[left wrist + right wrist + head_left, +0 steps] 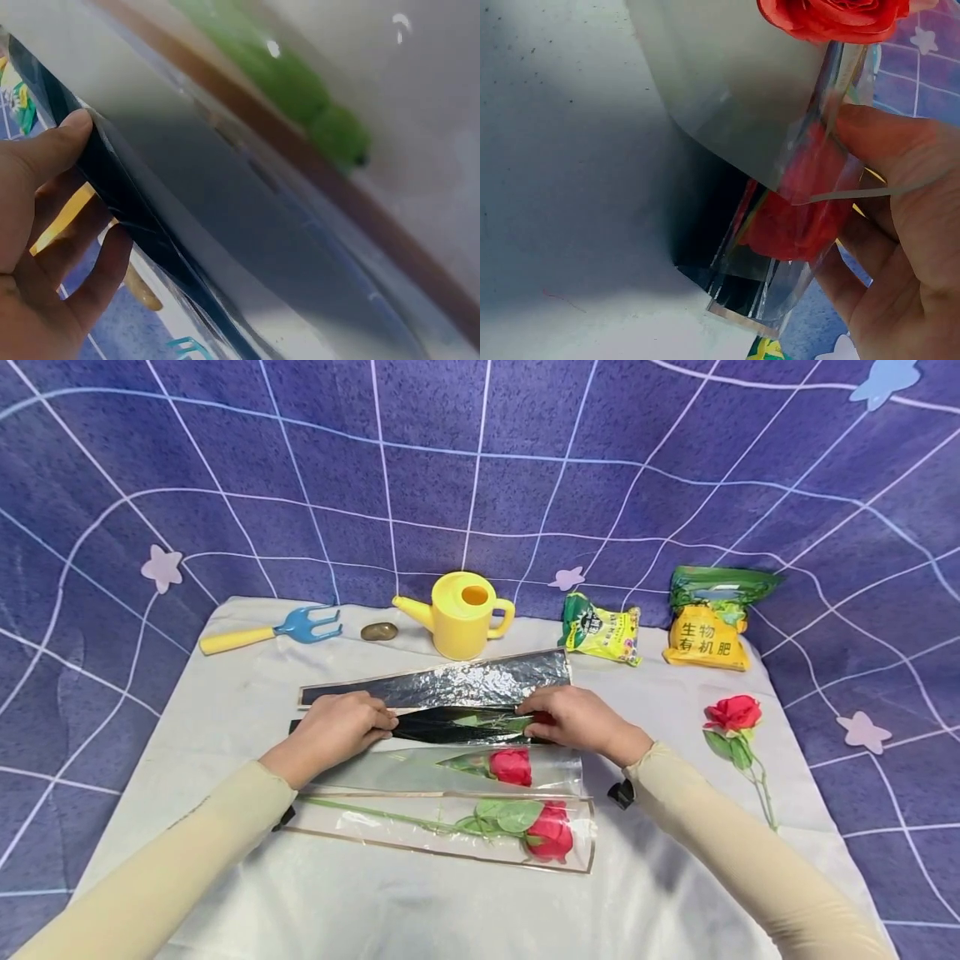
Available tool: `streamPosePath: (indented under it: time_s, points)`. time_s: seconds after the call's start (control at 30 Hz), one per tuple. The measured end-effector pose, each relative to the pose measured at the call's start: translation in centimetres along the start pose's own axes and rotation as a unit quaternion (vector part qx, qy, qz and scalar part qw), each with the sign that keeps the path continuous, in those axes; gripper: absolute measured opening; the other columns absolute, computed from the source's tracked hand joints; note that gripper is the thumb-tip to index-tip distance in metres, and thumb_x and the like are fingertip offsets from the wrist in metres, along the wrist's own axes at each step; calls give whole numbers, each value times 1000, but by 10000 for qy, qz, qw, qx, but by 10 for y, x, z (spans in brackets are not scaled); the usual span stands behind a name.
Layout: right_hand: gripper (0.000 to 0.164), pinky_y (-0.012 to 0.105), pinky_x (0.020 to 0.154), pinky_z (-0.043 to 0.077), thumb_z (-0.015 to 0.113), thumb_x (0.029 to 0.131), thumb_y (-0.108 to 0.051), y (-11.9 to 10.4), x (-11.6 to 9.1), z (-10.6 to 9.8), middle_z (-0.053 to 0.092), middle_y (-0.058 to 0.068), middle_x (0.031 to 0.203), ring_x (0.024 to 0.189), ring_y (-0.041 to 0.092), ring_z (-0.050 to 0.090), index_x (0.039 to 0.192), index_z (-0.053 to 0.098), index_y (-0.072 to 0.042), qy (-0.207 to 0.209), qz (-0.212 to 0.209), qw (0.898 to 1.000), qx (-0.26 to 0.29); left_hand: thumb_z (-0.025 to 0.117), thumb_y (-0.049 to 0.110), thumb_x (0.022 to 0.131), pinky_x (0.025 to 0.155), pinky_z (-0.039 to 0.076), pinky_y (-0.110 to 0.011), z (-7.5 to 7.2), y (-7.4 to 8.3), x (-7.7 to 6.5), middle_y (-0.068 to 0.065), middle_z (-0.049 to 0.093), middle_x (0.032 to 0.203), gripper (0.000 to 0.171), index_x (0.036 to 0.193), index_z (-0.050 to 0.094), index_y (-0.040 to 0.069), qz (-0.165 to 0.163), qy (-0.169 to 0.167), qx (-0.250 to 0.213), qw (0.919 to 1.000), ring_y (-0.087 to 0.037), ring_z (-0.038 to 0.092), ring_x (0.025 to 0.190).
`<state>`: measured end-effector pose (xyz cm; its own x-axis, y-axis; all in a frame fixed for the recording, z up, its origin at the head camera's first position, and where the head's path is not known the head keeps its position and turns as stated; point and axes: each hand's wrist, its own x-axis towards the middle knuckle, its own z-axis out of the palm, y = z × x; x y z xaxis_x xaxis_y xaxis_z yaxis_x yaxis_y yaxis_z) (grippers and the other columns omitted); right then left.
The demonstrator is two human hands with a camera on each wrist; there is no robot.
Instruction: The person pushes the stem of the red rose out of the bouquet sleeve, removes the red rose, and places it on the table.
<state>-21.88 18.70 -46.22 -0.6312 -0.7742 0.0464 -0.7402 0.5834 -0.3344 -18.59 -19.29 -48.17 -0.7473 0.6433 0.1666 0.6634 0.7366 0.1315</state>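
My left hand (341, 727) pinches the narrow part of a black-backed flower sleeve (427, 725) between thumb and fingers. At the sleeve's wide end, my right hand (581, 717) grips its edge. A red rose (795, 232) lies inside that end, seen through clear film in the right wrist view; in the head view the hand mostly hides its bloom. Just beyond lies another black sleeve (480, 681), flat. Nearer the person are a whitish sleeve (397, 770) with a red rose (512, 767) and a clear sleeve (375, 831) with a rose (551, 833).
Along the back stand a yellow watering can (459, 618), a blue fork with yellow handle (277, 631), a brown stone (379, 632), a green-yellow packet (600, 631) and a yellow fertilizer bag (708, 631). A loose rose (733, 714) lies at the right of the white cloth (420, 918).
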Motion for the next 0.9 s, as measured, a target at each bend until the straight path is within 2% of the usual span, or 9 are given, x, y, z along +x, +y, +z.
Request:
streamPosePath:
  time_s: [0.17,0.33,0.53,0.8,0.9]
  points:
    - [24,34,75,49,69,87,-26,-5,-2,-8,64,-6,104,92,10,60,108,69,-17,-9,15,10000,-46,75,28,80,61,51,-38,-7,2,-2,12,66,96,17,97,75,26,16,74,38,10000,-14,59,85]
    - [22,33,75,49,69,86,-27,-13,-5,-22,65,-7,102,90,8,60,106,70,-18,224,1,9996,-163,74,27,81,64,51,-38,-25,6,-3,13,66,99,17,99,75,26,-6,239,3,9997,-13,59,90]
    - [20,30,69,48,70,85,-26,-24,-12,-48,65,-9,99,83,4,59,104,70,-19,681,-219,9968,-370,74,25,81,63,51,-39,-63,20,0,12,66,104,20,101,75,24,-79,408,-32,9991,-12,59,94]
    - [23,29,72,49,74,82,-22,-54,-28,-102,65,-6,104,90,7,60,104,71,-16,1516,-866,9826,-639,75,26,79,56,48,-33,-122,42,-5,12,66,104,24,102,74,23,367,1206,272,9916,-11,59,94]
    - [23,30,75,49,74,81,-22,-64,-33,-114,65,-7,106,93,7,61,103,72,-17,1754,-1024,9754,-861,75,24,78,55,47,-31,-137,49,-8,11,66,104,25,102,75,23,494,1386,324,9886,-12,59,94]
